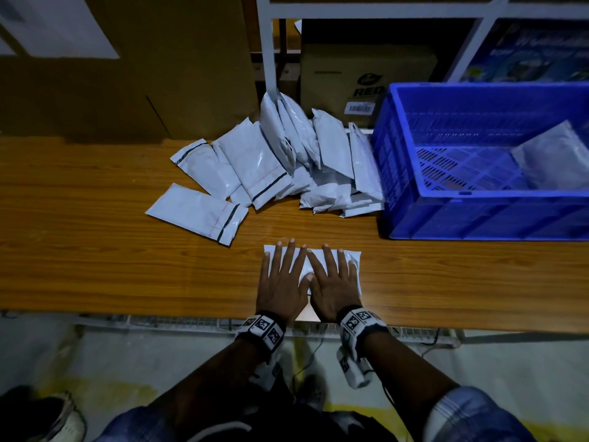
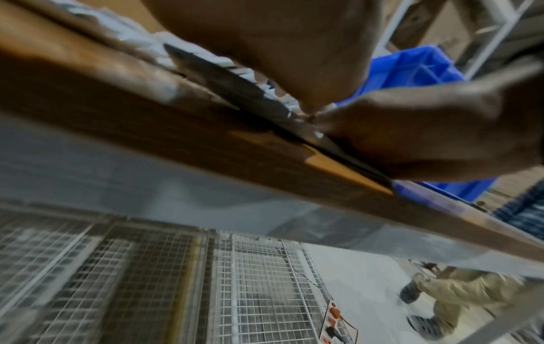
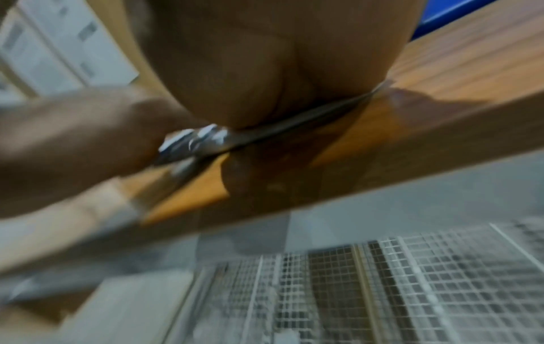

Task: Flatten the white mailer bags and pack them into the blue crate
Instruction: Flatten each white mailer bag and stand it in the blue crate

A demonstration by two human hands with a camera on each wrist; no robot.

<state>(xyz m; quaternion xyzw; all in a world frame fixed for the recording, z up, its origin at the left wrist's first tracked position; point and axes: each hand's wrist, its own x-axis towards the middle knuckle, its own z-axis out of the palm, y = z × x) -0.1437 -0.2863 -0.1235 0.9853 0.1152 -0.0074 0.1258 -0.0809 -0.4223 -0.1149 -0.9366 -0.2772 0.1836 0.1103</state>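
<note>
Left hand (image 1: 280, 279) & right hand (image 1: 333, 280): flat, fingers straight, pressing mailer (image 1: 352, 260) on table (image 1: 95, 266). Bag pile (image 1: 287, 164) behind, touching blue crate (image 1: 478, 215) on its left side.

We see a long brown wood-grain tabletop (image 1: 95, 269) running the full width of the head view. On it lies a loose heap of white plastic mailer bags (image 1: 287, 164), some flat, some leaning upright at the back. One flat white mailer bag with a dark seal strip (image 1: 197, 212) lies just apart, nearer us. A blue slatted plastic crate (image 1: 484, 215) stands at the right, touching the heap. Near the front edge, another white mailer bag (image 1: 350, 260) lies flat.
</note>
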